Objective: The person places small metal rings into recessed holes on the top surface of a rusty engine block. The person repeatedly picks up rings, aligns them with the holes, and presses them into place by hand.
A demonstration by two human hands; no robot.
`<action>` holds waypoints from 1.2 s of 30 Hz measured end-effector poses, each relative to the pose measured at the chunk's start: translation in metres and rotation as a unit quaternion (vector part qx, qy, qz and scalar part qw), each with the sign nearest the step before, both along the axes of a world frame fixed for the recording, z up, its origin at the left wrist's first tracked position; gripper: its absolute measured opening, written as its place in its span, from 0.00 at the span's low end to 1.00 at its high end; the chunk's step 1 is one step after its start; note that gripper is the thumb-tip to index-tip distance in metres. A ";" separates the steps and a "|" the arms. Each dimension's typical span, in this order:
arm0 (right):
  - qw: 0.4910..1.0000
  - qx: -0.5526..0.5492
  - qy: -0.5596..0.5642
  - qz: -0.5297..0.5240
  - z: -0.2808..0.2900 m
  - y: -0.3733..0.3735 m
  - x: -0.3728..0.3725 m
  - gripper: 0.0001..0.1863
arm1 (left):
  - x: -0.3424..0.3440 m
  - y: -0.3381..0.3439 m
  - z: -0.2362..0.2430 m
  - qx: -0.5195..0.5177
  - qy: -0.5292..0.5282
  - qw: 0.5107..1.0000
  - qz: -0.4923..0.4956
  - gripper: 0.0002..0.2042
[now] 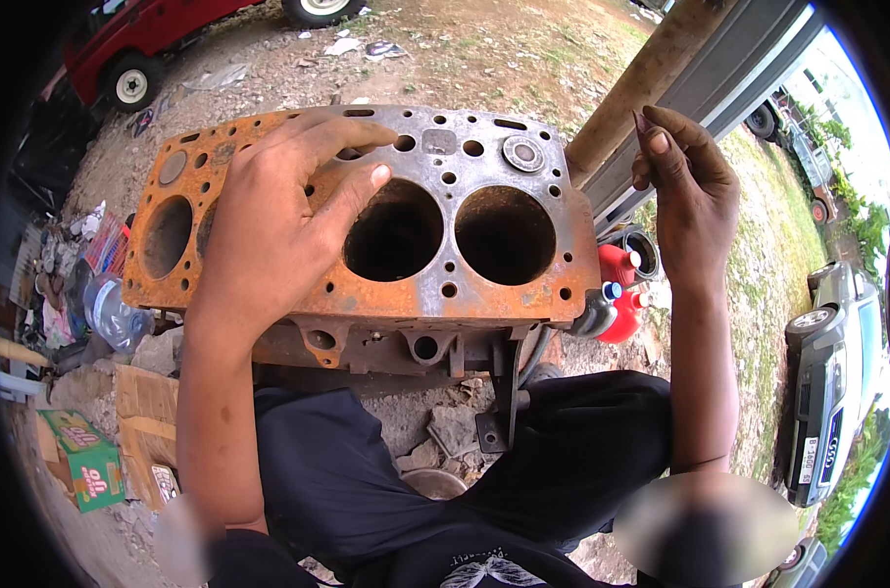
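Note:
An engine block sits before me, orange with rust on the left and bare grey metal towards the right of its top face. It has large round cylinder bores and many smaller holes. A round metal disc lies at the far right of that face. My left hand is over the block's left half, fingers apart and nothing in its grasp; it hides part of the bores. Raised beyond the block's right end, my right hand pinches a small, thin, dark reddish-brown piece between thumb and fingers. Its kind is unclear.
Red and dark bottles stand by the block's right end, near a rusty post. Left are a clear plastic jug, a green box and cardboard. A red vehicle and a silver car are parked farther off.

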State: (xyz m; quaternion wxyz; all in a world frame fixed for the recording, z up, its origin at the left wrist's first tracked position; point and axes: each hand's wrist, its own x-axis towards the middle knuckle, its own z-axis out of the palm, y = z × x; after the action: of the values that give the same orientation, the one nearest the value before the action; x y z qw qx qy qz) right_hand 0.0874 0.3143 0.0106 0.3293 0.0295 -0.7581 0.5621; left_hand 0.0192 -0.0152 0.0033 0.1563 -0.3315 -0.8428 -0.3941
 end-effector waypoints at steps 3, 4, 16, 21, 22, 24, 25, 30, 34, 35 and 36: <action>0.999 0.034 -0.028 0.023 0.001 0.006 0.002 0.15 | 0.001 0.001 0.001 0.002 -0.001 1.000 -0.005 0.12; 0.997 0.052 -0.044 0.036 0.001 0.008 0.002 0.14 | 0.001 0.000 0.000 0.000 -0.004 1.000 -0.007 0.12; 0.980 0.156 -0.115 0.039 -0.010 -0.019 -0.006 0.08 | -0.001 0.002 -0.002 -0.004 -0.009 1.000 0.002 0.12; 0.956 0.277 -0.092 0.020 0.001 -0.042 -0.014 0.08 | -0.010 -0.009 -0.010 -0.031 0.011 0.998 0.045 0.14; 0.954 0.287 -0.087 0.022 0.003 -0.045 -0.016 0.08 | -0.012 -0.012 -0.011 -0.035 0.010 0.998 0.053 0.14; 0.959 0.271 -0.080 0.028 -0.002 -0.045 -0.021 0.08 | -0.014 -0.016 -0.010 -0.037 0.010 0.998 0.057 0.14; 0.961 0.262 -0.076 0.031 -0.004 -0.044 -0.023 0.08 | -0.012 -0.018 -0.008 -0.037 0.011 0.998 0.057 0.14; 0.977 0.188 -0.091 0.044 -0.003 -0.046 -0.021 0.07 | -0.005 -0.032 0.000 -0.042 0.021 0.997 0.062 0.15; 0.984 0.145 -0.094 0.050 0.000 -0.044 -0.015 0.08 | -0.002 -0.042 -0.002 -0.058 0.034 0.994 0.087 0.15; 0.986 0.127 -0.097 0.053 0.000 -0.045 -0.015 0.09 | -0.002 -0.044 -0.001 -0.057 0.035 0.994 0.086 0.15; 0.988 0.108 -0.099 0.056 -0.001 -0.046 -0.015 0.09 | -0.001 -0.045 -0.001 -0.056 0.036 0.994 0.084 0.15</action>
State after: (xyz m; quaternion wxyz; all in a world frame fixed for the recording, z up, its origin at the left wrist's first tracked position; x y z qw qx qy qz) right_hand 0.0721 0.2683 0.0095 0.2159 0.0514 -0.8406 0.4941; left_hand 0.0179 -0.0606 0.0022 0.2002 -0.2816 -0.8825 -0.3191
